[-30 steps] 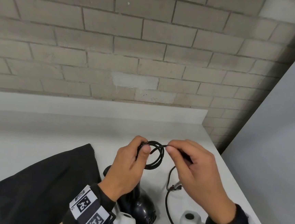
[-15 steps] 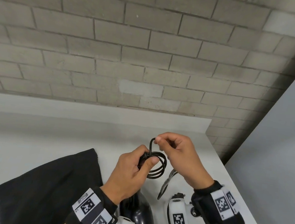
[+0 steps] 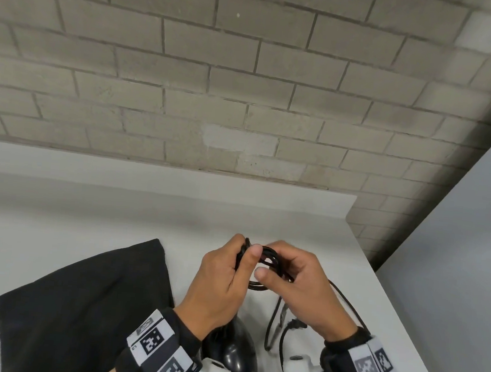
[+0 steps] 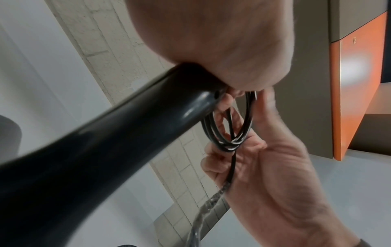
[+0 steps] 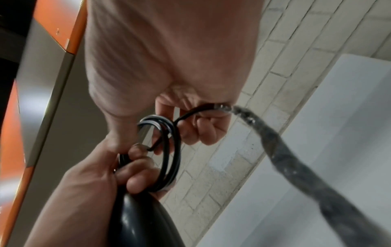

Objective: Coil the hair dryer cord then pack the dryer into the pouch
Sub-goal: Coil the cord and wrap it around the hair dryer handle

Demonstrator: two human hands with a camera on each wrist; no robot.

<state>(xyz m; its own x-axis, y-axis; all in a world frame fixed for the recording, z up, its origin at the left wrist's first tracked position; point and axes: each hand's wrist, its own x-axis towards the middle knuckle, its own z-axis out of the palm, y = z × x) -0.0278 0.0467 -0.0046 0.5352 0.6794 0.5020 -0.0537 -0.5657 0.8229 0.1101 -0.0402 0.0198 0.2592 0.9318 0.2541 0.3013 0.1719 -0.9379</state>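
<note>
The black hair dryer [image 3: 232,354] stands head-down on the white table [image 3: 88,207], its handle [image 4: 105,150] rising into my left hand [image 3: 247,251]. That hand grips the handle's end and pins a small coil of black cord [image 3: 259,288] under its thumb. My right hand [image 3: 278,273] is close against the coil's right side and pinches the cord [image 5: 190,112] between curled fingers. The loose cord [image 3: 347,301] trails from it down to the table. The coil has several loops [image 4: 228,133]. The black pouch [image 3: 79,305] lies flat to the left of the dryer.
A grey brick wall [image 3: 246,97] rises behind the table's raised back edge [image 3: 179,177]. The table's right edge [image 3: 390,311] runs diagonally beside my right wrist, with grey floor beyond. An orange-edged cabinet [image 4: 355,83] shows in the wrist views.
My right hand was lifted above the coil with the cord; it has come down against the coil's right side, laying the cord around it. My left hand keeps its hold.
</note>
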